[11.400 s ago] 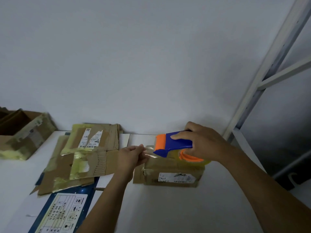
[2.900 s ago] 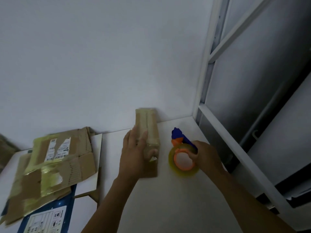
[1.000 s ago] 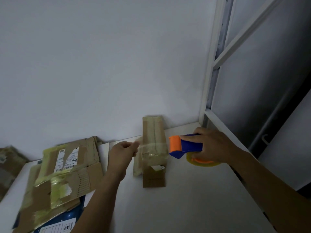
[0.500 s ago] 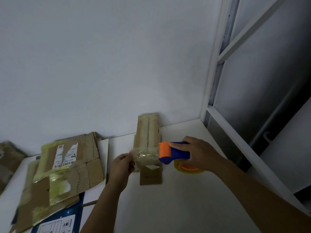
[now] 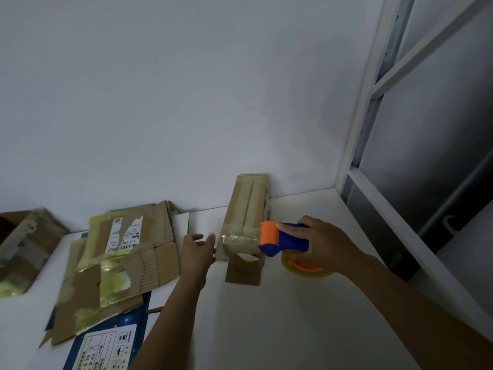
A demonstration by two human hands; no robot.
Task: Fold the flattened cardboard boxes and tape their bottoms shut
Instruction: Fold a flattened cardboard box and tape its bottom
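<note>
A narrow folded cardboard box (image 5: 245, 209) lies on the white table (image 5: 266, 316), its far end against the wall. A shiny strip of tape (image 5: 240, 239) crosses its near part, and a loose flap sticks out toward me. My right hand (image 5: 318, 245) grips the blue and orange tape dispenser (image 5: 282, 243), whose orange end touches the box's right side. The yellowish tape roll hangs under that hand. My left hand (image 5: 198, 248) hovers just left of the box, fingers loosely spread, holding nothing.
A stack of flattened, tape-covered boxes (image 5: 120, 260) lies at the left over a blue printed sheet (image 5: 106, 345). Another taped box (image 5: 24, 247) sits at the far left edge. A white metal rack frame (image 5: 373, 188) borders the table on the right.
My left hand has let go of the tape end and drawn slightly away from the box. The strip now lies across the box, with the dispenser at its right side.
</note>
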